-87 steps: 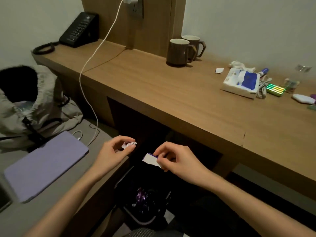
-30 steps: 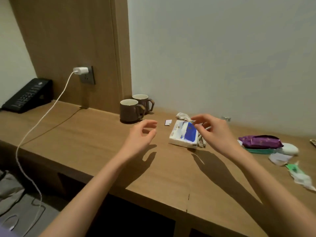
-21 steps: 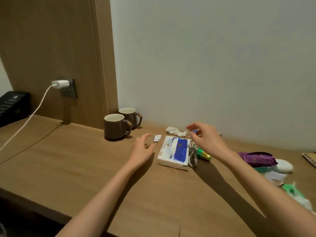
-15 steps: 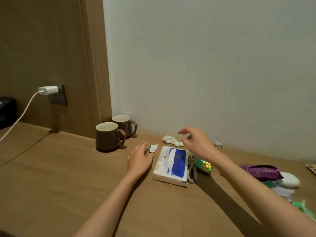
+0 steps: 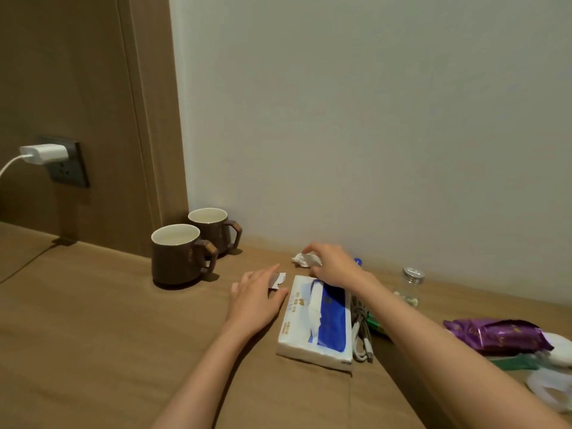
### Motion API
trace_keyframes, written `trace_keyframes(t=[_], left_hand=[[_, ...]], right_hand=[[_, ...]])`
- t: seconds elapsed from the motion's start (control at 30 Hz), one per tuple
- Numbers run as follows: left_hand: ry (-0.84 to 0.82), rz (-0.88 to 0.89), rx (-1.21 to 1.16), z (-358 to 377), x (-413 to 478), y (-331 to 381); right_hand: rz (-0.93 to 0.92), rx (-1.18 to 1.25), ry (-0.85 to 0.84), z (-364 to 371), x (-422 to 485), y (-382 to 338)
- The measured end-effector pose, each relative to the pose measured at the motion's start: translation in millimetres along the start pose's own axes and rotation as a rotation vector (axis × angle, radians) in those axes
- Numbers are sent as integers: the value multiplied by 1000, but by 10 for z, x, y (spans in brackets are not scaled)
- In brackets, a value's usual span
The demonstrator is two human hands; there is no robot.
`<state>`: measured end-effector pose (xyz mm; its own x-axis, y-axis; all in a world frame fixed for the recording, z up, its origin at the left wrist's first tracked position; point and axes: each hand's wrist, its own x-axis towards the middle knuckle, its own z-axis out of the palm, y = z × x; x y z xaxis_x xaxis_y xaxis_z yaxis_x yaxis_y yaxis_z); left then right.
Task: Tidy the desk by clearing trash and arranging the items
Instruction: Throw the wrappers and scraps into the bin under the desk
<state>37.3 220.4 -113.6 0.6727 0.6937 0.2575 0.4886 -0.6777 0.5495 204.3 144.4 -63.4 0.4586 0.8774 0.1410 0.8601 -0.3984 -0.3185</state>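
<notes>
A crumpled white tissue (image 5: 301,260) lies on the wooden desk (image 5: 93,320) near the wall. My right hand (image 5: 335,267) curls over it, with index finger above and thumb below, closed on its right side. A small torn white paper scrap (image 5: 279,279) lies left of the blue-and-white tissue pack (image 5: 315,323). My left hand (image 5: 255,301) rests flat on the desk with its fingers apart, the index finger and thumb either side of the scrap and touching it.
Two brown mugs (image 5: 178,255) (image 5: 213,232) stand left of the hands by the wall. A coiled grey cable (image 5: 360,334) and a small glass shaker (image 5: 409,286) sit right of the tissue pack. A purple packet (image 5: 495,335) and white wrappers (image 5: 548,390) lie far right. A white charger (image 5: 43,153) is plugged in at left.
Both hands dropped scraps at the bin under the desk, then came up over the desktop. The right hand reached back to the crumpled tissue; the left slid forward onto the paper scrap.
</notes>
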Motion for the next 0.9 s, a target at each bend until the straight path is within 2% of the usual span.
trace_keyframes(t=[0.27,0.47,0.6,0.7,0.9], left_hand=[[110,64,-56,10,-20,-1],[260,118,-65,-117,-84,-19],[339,103,-79,-203,-106,-26],[386,106,-172,-346,-196,77],[433,10,-535,-762,-599,299]], right_hand=[[20,77,88,55,41,17],[18,228,245,-162,-32,-68],[-10,396,275,-410,-201,-214],[-31,533,276,-594,-406,-367],[-104,717,251,-900,-974,-684]])
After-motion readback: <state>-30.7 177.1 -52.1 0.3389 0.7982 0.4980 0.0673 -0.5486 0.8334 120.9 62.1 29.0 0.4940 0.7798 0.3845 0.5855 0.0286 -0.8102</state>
